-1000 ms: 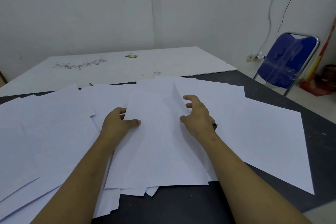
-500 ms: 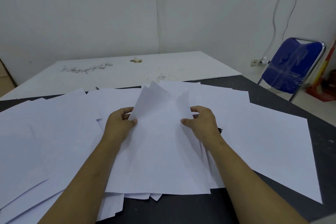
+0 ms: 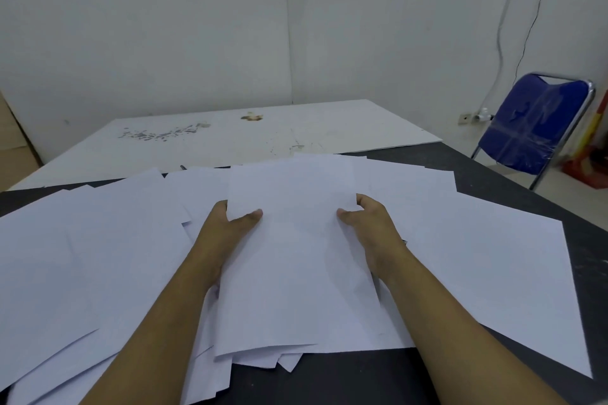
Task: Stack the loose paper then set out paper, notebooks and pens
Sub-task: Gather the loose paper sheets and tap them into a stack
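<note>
Gripping a sheaf of white paper (image 3: 296,256) by its two long edges, a person is working at a black table (image 3: 329,381). The left hand (image 3: 227,227) is pinching the sheaf's left edge, thumb lying on top and fingers tucked out of sight underneath. The right hand (image 3: 371,223) is clasping the right edge the same way, thumb on the top sheet and fingers curled round the margin. The sheaf is sitting in the middle of the table, directly in front of the person, its near end lying over a few crooked sheets whose corners are poking out below it. More loose sheets (image 3: 82,256) are lying fanned and overlapping across the left side of the table, running off the frame. A large single sheet (image 3: 493,273) is lying flat to the right, just beside the right forearm. Beyond the paper, a white board (image 3: 230,138) marked with dark specks and a brownish stain is lying along the table's far side. A blue folding chair (image 3: 533,128) is standing by the white wall at right, near a wall socket (image 3: 465,117), with a cable (image 3: 503,26) hanging down the wall above it.
</note>
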